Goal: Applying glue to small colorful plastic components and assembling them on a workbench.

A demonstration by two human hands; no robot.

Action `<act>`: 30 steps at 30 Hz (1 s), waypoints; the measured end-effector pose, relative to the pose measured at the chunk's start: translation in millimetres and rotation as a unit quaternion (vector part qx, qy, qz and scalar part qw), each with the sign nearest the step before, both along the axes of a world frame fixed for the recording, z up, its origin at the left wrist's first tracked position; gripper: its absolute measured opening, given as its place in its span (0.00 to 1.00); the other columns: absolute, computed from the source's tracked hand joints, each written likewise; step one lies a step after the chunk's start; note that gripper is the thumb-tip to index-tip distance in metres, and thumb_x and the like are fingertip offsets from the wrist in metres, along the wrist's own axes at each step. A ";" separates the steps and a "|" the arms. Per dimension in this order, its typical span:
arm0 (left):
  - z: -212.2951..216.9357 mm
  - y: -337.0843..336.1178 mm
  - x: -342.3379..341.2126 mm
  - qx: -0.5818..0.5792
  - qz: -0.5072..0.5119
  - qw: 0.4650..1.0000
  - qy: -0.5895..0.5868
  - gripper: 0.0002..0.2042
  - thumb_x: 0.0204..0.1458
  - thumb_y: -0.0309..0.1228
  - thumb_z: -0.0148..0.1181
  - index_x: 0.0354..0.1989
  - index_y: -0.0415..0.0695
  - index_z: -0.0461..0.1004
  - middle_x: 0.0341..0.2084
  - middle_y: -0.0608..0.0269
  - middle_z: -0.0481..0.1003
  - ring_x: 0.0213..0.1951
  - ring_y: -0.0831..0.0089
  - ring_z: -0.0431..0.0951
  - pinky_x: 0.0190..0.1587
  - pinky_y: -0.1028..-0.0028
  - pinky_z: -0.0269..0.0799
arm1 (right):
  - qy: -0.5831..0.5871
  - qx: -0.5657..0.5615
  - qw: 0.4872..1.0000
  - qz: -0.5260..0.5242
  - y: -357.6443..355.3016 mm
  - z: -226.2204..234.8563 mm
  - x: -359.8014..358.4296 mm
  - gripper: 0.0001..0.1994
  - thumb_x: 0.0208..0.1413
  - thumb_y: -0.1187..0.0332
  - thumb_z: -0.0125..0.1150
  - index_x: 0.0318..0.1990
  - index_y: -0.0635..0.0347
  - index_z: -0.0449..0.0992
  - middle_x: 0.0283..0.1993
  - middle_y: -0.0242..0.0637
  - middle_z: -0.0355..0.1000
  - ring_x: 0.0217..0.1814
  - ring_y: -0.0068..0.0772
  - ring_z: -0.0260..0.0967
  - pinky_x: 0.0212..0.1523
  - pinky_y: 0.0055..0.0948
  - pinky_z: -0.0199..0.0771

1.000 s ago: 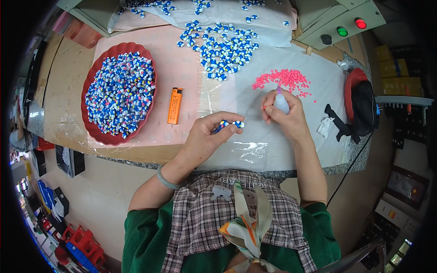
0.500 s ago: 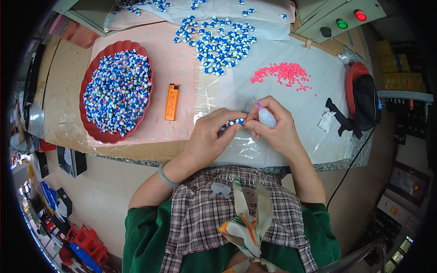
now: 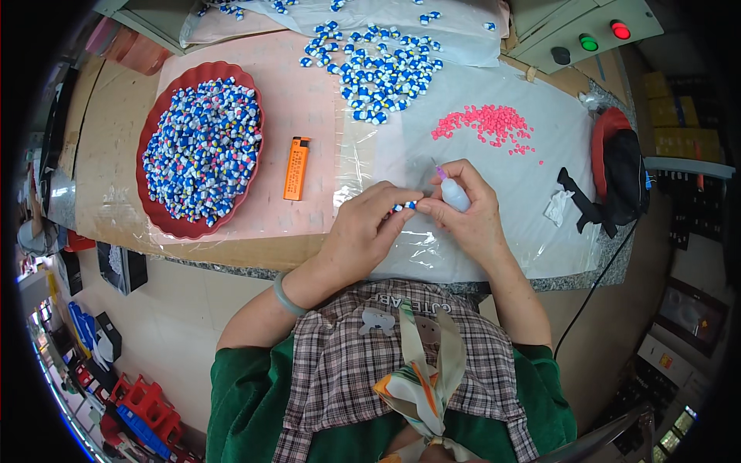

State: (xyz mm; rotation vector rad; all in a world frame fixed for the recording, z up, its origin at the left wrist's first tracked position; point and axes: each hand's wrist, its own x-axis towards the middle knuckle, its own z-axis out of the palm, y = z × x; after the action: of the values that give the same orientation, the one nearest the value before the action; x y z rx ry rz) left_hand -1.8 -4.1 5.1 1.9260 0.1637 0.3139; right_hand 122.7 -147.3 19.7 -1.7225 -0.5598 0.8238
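Note:
My left hand [image 3: 364, 224] is closed on a small blue-and-white piece [image 3: 404, 206], which shows between thumb and fingers. My right hand [image 3: 468, 214] grips a small white squeeze bottle [image 3: 455, 196] with a purple collar and a thin needle tip pointing up and away. Its thumb and forefinger meet at the right end of the piece, beside my left fingertips; whether they pinch something tiny is hidden. Past my right hand lies a scattering of small pink bits [image 3: 485, 123]. Many blue-and-white pieces [image 3: 382, 73] like the held one are spread at the far middle.
A red scalloped tray [image 3: 147, 208] heaped with finished-looking blue, white and pink pieces stands at the left. An orange lighter [image 3: 296, 170] lies beside it. On the right are a crumpled tissue [image 3: 557, 207], a black strap and a black bag [image 3: 624, 174]. A box with lit buttons [image 3: 588, 42] stands behind.
My right thumb and forefinger have come together against the piece's end, and a pink bit seen there before is now covered. The whole view has shifted slightly.

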 end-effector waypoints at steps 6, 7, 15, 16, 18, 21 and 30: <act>7.1 -4.1 -0.3 -0.349 0.013 0.930 0.114 0.07 0.57 0.25 0.54 0.43 0.39 0.74 0.34 0.59 0.77 0.30 0.75 0.75 0.31 0.77 0.69 | 0.073 0.041 0.996 -0.024 -0.1 -2.0 -3.7 0.12 0.53 0.73 0.65 0.41 0.58 0.67 0.24 0.28 0.68 0.21 0.13 0.63 0.19 0.14 0.60; 7.5 -1.4 0.3 -0.345 0.014 0.932 0.112 0.07 0.57 0.25 0.54 0.43 0.39 0.74 0.34 0.59 0.77 0.30 0.75 0.75 0.31 0.77 0.69 | 0.105 0.040 0.993 -0.023 -0.6 0.7 -3.3 0.11 0.55 0.70 0.63 0.41 0.58 0.67 0.24 0.28 0.68 0.21 0.13 0.63 0.19 0.14 0.60; 3.4 22.3 2.7 -0.726 -0.035 0.686 0.023 0.12 0.62 0.36 0.46 0.31 0.41 0.66 0.35 0.57 0.67 0.32 0.78 0.67 0.26 0.84 0.62 | 0.134 0.085 0.987 -0.031 -14.7 -8.8 2.2 0.08 0.59 0.66 0.58 0.39 0.58 0.68 0.24 0.28 0.68 0.20 0.15 0.61 0.20 0.16 0.57; 2.9 26.3 5.4 -0.732 -0.031 0.681 0.003 0.12 0.63 0.36 0.45 0.31 0.41 0.66 0.36 0.57 0.66 0.31 0.78 0.66 0.25 0.84 0.61 | 0.138 0.075 0.987 -0.038 -16.0 -8.5 2.9 0.07 0.59 0.66 0.58 0.38 0.58 0.68 0.24 0.28 0.68 0.21 0.15 0.61 0.21 0.16 0.58; 8.0 37.1 9.1 -0.706 0.022 0.708 -0.005 0.12 0.62 0.35 0.49 0.34 0.40 0.73 0.30 0.63 0.72 0.30 0.80 0.69 0.31 0.83 0.64 | 0.130 0.079 0.988 -0.036 -17.5 -8.2 3.7 0.07 0.59 0.66 0.58 0.37 0.58 0.68 0.24 0.28 0.67 0.21 0.15 0.61 0.21 0.16 0.57; 13.0 58.8 21.3 -0.373 0.117 0.920 0.028 0.10 0.61 0.31 0.52 0.39 0.37 0.76 0.26 0.68 0.72 0.28 0.82 0.69 0.30 0.82 0.63 | 0.122 0.076 0.989 -0.037 -18.4 -6.7 4.2 0.06 0.60 0.67 0.57 0.36 0.58 0.69 0.24 0.28 0.67 0.21 0.15 0.61 0.21 0.15 0.58; 7.5 70.5 49.4 0.308 0.150 0.939 0.026 0.06 0.50 0.26 0.59 0.36 0.43 0.75 0.28 0.55 0.73 0.31 0.56 0.77 0.31 0.61 0.71 | 0.109 0.059 0.992 -0.024 -15.7 -4.4 3.3 0.05 0.59 0.68 0.58 0.35 0.58 0.70 0.24 0.27 0.68 0.22 0.14 0.63 0.22 0.15 0.59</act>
State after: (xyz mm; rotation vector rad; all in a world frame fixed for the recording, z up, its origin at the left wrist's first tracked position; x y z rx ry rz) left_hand 47.5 66.4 12.5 2.5356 0.4374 0.5680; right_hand 126.1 -163.0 15.3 -1.5101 -0.4100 0.9139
